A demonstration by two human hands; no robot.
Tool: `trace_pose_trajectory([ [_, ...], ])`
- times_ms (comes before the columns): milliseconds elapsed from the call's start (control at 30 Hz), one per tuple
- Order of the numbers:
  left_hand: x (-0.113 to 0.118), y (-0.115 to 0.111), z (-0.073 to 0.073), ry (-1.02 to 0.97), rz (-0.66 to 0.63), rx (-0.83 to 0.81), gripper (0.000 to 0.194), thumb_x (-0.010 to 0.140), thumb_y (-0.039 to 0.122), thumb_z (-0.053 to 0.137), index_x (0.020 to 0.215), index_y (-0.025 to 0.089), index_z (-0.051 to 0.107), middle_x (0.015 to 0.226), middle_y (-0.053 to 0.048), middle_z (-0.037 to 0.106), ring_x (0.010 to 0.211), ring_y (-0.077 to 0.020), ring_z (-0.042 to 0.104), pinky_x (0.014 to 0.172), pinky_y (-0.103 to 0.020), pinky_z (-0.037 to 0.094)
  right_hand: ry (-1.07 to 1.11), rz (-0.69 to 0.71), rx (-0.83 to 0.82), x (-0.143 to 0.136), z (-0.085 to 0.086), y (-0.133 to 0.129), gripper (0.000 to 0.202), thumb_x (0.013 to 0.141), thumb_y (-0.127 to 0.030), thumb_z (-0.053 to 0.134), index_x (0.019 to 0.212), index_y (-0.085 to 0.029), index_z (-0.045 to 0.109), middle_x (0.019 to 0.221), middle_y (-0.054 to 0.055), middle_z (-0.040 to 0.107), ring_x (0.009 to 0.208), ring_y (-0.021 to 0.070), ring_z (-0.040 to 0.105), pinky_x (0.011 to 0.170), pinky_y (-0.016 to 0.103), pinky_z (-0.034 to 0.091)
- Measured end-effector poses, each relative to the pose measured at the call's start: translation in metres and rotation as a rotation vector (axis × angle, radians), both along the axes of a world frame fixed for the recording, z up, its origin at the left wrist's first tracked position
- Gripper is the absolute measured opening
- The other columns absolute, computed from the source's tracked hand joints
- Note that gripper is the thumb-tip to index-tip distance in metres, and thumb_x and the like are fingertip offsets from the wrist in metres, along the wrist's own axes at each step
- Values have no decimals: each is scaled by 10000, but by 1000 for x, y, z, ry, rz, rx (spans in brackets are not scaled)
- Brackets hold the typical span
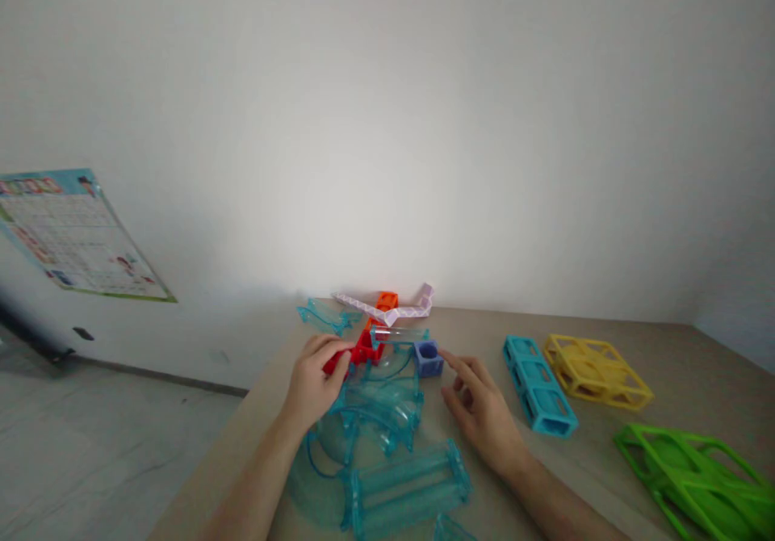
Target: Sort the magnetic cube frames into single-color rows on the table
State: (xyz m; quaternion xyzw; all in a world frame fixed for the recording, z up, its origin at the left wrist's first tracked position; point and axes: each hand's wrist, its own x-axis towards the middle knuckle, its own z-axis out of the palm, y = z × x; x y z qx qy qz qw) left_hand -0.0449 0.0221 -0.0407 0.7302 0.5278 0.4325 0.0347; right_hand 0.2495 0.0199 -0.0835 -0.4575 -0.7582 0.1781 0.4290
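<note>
My left hand is closed on a red plastic block at the left of the pile, thumb and fingers on either side. Another red block piece lies just to its right. My right hand holds nothing; its index finger stretches to the right side of a purple cube with a round hole, and its other fingers are loosely bent. A clear tube with blue ends lies behind the cube. Between my hands and nearer to me are several see-through blue track pieces.
A white-and-lilac zigzag strip and an orange block lie by the wall. To the right are a blue frame, a yellow frame and a green frame. The table's left edge drops to the floor. A poster hangs left.
</note>
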Motion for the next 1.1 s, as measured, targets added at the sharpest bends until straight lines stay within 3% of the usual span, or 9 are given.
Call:
trace_pose_trajectory([
  [67, -10, 9, -8, 27, 177, -9, 273, 873, 265, 540, 1094, 236, 698, 1138, -87, 643, 1111, -262, 571, 1032, -453, 429, -109, -71, 43, -9, -4, 10, 430, 906, -255, 533, 1335, -288, 511, 1209, 97, 494, 876, 194, 616, 801, 392, 568],
  [133, -19, 17, -15, 39, 252, -66, 317, 838, 260, 574, 1132, 230, 688, 1227, -98, 607, 1184, -284, 540, 1081, -487, 384, -171, -122, 62, -16, -6, 17, 327, 890, -262, 566, 1217, -261, 575, 1256, 110, 460, 955, 231, 613, 853, 449, 557],
  [233, -26, 22, -23, 32, 248, -139, 285, 827, 254, 589, 1084, 210, 705, 1241, -106, 602, 1201, -277, 550, 1069, -471, 406, -182, -112, 64, -20, -6, 22, 146, 892, -258, 569, 1026, -201, 582, 1277, 134, 457, 1052, 271, 598, 914, 475, 529],
  [433, -27, 22, -23, 32, 231, -208, 238, 835, 240, 565, 1040, 179, 670, 1023, -86, 661, 993, -230, 641, 940, -419, 499, -172, -9, 68, -17, -2, 24, 90, 910, -281, 546, 958, -211, 515, 1191, 106, 560, 1078, 249, 599, 925, 412, 510],
  [567, -27, 15, -9, 116, 158, -207, 257, 819, 325, 620, 1036, 203, 685, 1251, -109, 600, 1217, -274, 538, 1063, -461, 390, -173, 30, 66, -17, 2, 22, 76, 875, -244, 550, 944, -211, 546, 1135, 96, 600, 1076, 252, 596, 931, 410, 493],
  [700, -17, 16, 5, 302, 60, -296, 345, 884, 360, 552, 1202, 259, 639, 1323, -78, 614, 1250, -276, 527, 1148, -552, 197, -128, 46, 162, -16, 6, 19, 255, 759, -124, 517, 996, -199, 575, 1195, 116, 588, 1153, 270, 546, 980, 437, 446],
  [867, 13, 33, 10, 374, 73, -345, 299, 831, 421, 590, 1051, 247, 694, 1076, -82, 736, 1020, -296, 661, 1006, -484, 389, -105, 13, 282, -23, 16, 34, 210, 841, -152, 457, 954, -195, 629, 1110, 115, 651, 1083, 277, 567, 945, 458, 427],
  [967, 26, 43, 10, 410, 136, -369, 326, 742, 475, 659, 943, 223, 707, 920, -112, 757, 916, -350, 687, 893, -491, 441, -142, 7, 244, -39, 29, 51, 255, 882, -174, 477, 1077, -205, 637, 1151, 110, 657, 1105, 287, 565, 961, 467, 408],
  [1100, 35, 48, 7, 423, 226, -376, 432, 706, 622, 638, 866, 227, 710, 849, -120, 757, 871, -404, 687, 881, -578, 408, -191, 63, 164, -65, 43, 69, 596, 773, -169, 633, 1354, -216, 504, 1381, 135, 532, 1228, 330, 512, 1018, 485, 387],
])
